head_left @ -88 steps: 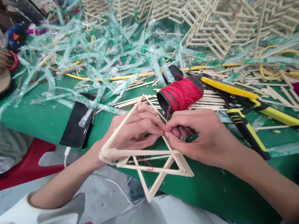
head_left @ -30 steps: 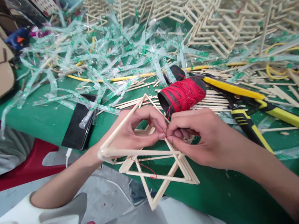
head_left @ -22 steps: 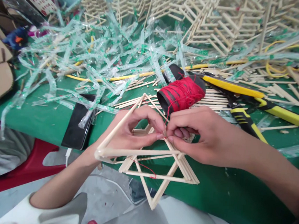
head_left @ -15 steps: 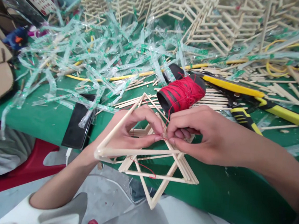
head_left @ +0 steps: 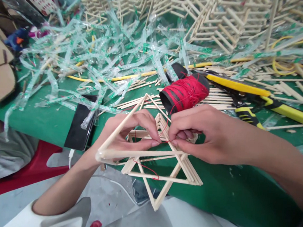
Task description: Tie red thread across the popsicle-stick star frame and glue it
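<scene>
A star-shaped frame of pale wooden sticks (head_left: 170, 186) lies in front of me at the table's near edge, with a short red thread tied on its lower stick. My left hand (head_left: 137, 130) reaches through the frame, thumb and forefinger pinching a red thread (head_left: 165, 142). On the other side of a stick, my right hand (head_left: 195, 132) pinches the same thread, its fingers curled. The thread stretches between both fingertips. Just behind my right hand lies a black spool wound with red thread (head_left: 186, 91), from which a strand runs down toward my fingers.
Pliers with yellow-black handles (head_left: 290, 110) lie at the right among loose sticks (head_left: 220, 99). Crumpled clear-green tape strips (head_left: 75, 51) cover the left and back. A phone (head_left: 79, 125) with a cable lies left. Stacked stick frames (head_left: 221, 21) stand behind. Another person's leg (head_left: 4, 151) shows at left.
My fingertips have moved slightly apart, my left ones going left, so more red thread shows stretched between them. The whole view has shifted a little.
</scene>
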Available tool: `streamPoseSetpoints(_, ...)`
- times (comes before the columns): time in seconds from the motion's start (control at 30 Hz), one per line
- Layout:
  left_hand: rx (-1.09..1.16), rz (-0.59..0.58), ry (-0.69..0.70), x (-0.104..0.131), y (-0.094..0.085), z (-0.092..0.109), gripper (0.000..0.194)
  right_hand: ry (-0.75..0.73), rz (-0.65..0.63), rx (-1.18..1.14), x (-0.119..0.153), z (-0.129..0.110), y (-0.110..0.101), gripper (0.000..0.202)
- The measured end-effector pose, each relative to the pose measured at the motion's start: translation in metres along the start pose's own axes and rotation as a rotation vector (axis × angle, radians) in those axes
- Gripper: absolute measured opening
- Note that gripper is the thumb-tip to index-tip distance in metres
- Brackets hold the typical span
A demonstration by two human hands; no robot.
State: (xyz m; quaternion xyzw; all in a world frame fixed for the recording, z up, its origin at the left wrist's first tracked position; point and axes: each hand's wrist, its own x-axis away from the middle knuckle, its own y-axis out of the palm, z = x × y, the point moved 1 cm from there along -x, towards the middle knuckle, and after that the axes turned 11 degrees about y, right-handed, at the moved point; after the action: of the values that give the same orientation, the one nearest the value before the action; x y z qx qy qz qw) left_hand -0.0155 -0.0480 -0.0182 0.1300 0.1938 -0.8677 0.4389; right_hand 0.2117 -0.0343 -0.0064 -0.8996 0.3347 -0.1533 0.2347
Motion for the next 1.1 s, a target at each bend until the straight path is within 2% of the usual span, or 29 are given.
streamPoseSetpoints(0.27,-0.089,-0.070,0.016,0.0027,-0.0057,-0.0020,0.017,-0.002,-0.118,0.100,-0.0051,-0.0034,-0.0092,0.016)
streamPoseSetpoints(0.37,-0.113,-0.063,-0.036,0.0038,-0.0070,-0.0008,0.014,-0.010,-0.140,0.130,-0.0068,-0.0028,-0.0107,0.016)
streamPoseSetpoints(0.53,-0.084,-0.063,-0.103,0.0039,-0.0080,0.0009,0.012,-0.023,-0.135,0.137,-0.0078,-0.0005,-0.0107,0.016)
streamPoseSetpoints(0.93,-0.017,-0.159,-0.142,0.0006,-0.0040,0.0034,0.007,-0.008,-0.133,0.128,-0.0069,0.0005,-0.0092,0.016)
streamPoseSetpoints(1.1,-0.009,-0.146,-0.124,-0.0011,-0.0037,0.0031,0.009,-0.016,-0.116,0.087,-0.0047,-0.0015,-0.0096,0.016)
